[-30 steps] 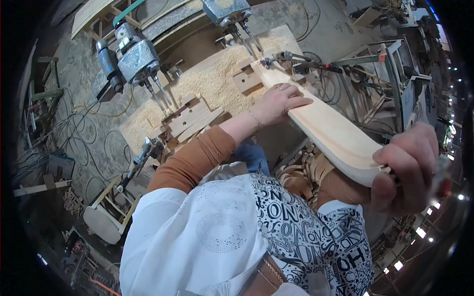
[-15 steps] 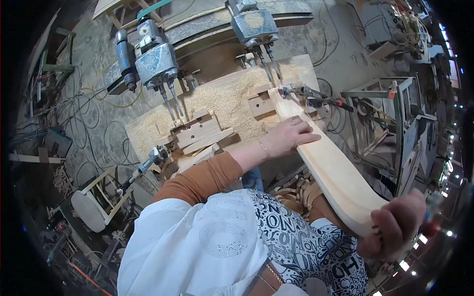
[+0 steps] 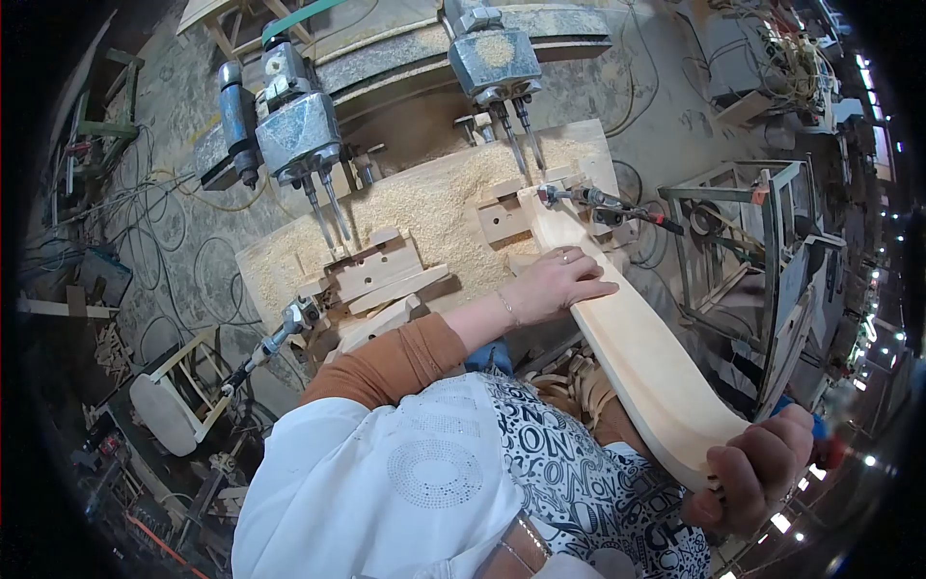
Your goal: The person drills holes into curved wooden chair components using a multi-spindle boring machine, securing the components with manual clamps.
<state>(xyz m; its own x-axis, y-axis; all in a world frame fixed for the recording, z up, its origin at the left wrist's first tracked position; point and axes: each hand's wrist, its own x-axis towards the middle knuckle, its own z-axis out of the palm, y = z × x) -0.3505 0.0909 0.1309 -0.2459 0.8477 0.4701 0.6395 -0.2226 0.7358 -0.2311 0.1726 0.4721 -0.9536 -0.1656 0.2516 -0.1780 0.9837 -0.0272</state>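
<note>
A long, pale wooden board point(image 3: 641, 352) with a curved, rounded near end runs from the drilling jig down to the lower right. My left hand point(image 3: 561, 286) grips it near its far part, the thumb lying across the top face and the fingers over the edge. At the near end, my right hand point(image 3: 757, 471) has its fingers curled round the rounded tip. The board's far end lies at a wooden stop block point(image 3: 502, 220), beside a toggle clamp point(image 3: 608, 203) with a red-tipped handle. Two drill bits point(image 3: 518, 143) point down just beyond that end.
Sawdust covers the machine's wooden bed point(image 3: 439, 198). On the left stand a second drill head point(image 3: 299, 130), another jig block point(image 3: 374, 270) and a second clamp point(image 3: 280, 340). A metal frame point(image 3: 743, 193) is at the right; wooden offcuts point(image 3: 579, 381) lie below the board.
My right hand has shifted down and left at the board's near end, and its fingers now wrap closer round it. The left hand stays on the board. The whole view has shifted slightly.
</note>
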